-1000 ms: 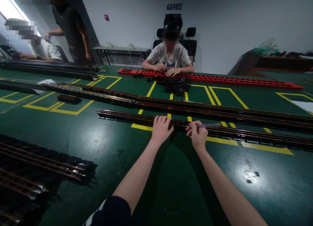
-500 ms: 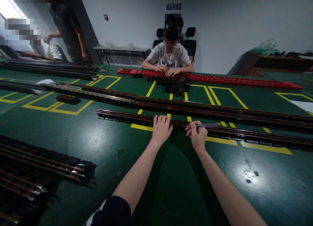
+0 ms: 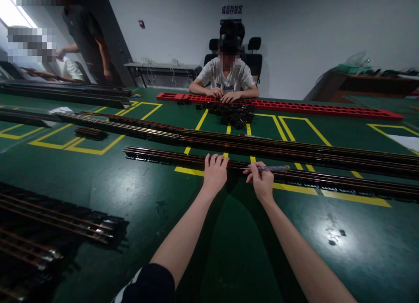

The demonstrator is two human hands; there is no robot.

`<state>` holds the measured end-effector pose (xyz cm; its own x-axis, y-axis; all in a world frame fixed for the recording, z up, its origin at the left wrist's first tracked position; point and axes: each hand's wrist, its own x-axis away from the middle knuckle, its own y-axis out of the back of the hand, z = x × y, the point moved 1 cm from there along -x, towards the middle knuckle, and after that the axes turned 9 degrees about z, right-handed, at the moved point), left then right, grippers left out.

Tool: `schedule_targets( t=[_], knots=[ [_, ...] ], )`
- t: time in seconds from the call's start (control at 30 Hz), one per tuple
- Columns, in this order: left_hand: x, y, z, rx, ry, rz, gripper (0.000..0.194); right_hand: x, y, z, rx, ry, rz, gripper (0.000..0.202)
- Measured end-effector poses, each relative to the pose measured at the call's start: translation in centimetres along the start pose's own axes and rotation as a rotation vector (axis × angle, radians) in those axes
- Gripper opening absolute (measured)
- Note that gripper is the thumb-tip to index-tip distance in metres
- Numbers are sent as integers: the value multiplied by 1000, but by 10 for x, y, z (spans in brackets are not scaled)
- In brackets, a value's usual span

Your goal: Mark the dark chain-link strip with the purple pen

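Note:
A long black rail (image 3: 170, 157) with copper-coloured strips along it lies across the table in front of me. My left hand (image 3: 216, 174) grips this rail from above, its fingers bent over the far side; the thumb is hard to see. Just to the right, my right hand (image 3: 262, 181) is closed on a slim screwdriver (image 3: 275, 168) with a translucent purplish handle. The screwdriver lies nearly level, handle end to the right, tip side toward the rail. Whether its tip touches the rail is too dark to tell.
More long rails (image 3: 203, 139) lie just beyond. Rail ends (image 3: 98, 226) fill the near left. Across the green table (image 3: 131, 189), a co-worker (image 3: 227, 78) handles dark parts (image 3: 237, 113) by a red slotted frame (image 3: 327, 110). Small black bits (image 3: 337, 237) lie at right.
The near rail has slid slightly to the left. My right hand with the screwdriver has shifted a little left, while my left hand has barely moved.

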<state>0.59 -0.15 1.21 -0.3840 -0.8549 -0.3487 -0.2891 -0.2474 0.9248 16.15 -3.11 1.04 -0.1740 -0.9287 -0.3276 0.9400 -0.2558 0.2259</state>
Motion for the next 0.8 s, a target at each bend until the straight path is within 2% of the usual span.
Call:
schedule_targets(
  t=[0.47, 0.7, 0.8],
  knots=[
    [-2, 1, 4, 24, 105, -52, 39, -3, -2, 1, 9, -26, 65, 40],
    [-2, -1, 7, 54, 196, -79, 37, -2, -1, 0, -7, -26, 57, 39],
    [-2, -2, 9, 80, 191, -70, 39, -2, 0, 0, -14, -25, 30, 39]
  ],
)
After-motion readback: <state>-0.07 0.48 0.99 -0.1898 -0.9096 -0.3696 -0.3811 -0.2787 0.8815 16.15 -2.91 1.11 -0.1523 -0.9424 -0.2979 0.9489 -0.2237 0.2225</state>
